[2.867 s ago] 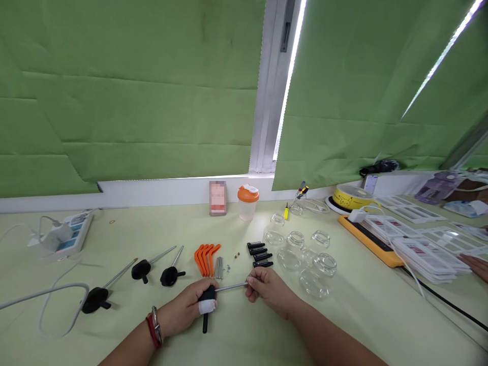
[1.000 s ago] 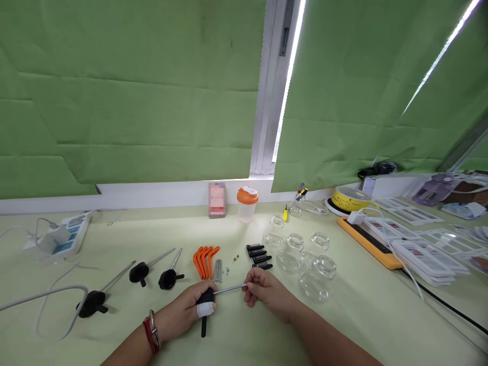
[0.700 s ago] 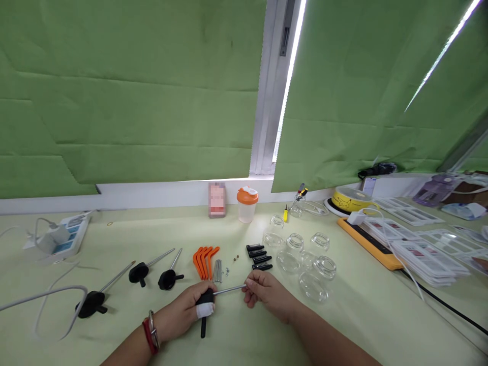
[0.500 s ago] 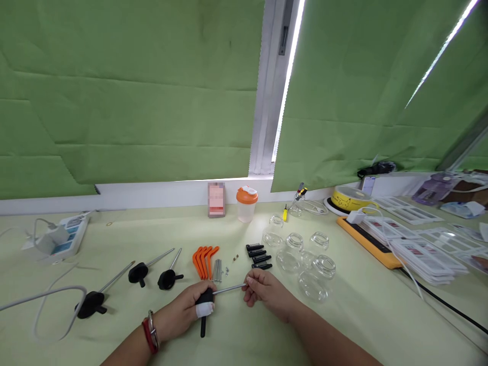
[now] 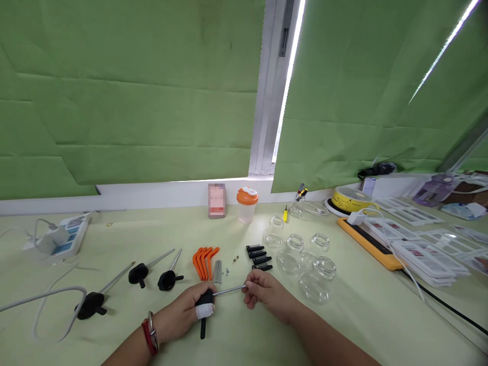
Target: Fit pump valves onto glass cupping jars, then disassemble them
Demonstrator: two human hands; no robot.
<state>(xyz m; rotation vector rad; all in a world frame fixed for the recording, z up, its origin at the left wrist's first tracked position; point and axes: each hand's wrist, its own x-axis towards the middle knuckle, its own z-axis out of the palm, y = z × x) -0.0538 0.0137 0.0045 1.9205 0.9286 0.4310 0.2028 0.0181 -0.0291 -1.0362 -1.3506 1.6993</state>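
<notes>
My left hand (image 5: 186, 310) is closed around a black lid (image 5: 206, 297) with a metal rod and a short black stub that points down. A white wrap covers one finger. The thin rod (image 5: 230, 290) runs to the right, and my right hand (image 5: 263, 292) pinches its far tip; any small piece there is hidden by the fingers. Several orange bent handles (image 5: 204, 260) lie just beyond my left hand, beside some metal pins (image 5: 217, 272) and tiny metal parts (image 5: 227, 272). Past my right hand rest several black ridged pieces (image 5: 259, 257).
Three more black rodded lids, one of them near a white cable (image 5: 82, 305), lie left. Several clear glass jars (image 5: 314, 287) stand right. Behind are an orange-lidded cup (image 5: 246, 206), a yellow tape roll (image 5: 348, 199) and a white power strip (image 5: 74, 236). An orange-black strip (image 5: 369, 246) lies right.
</notes>
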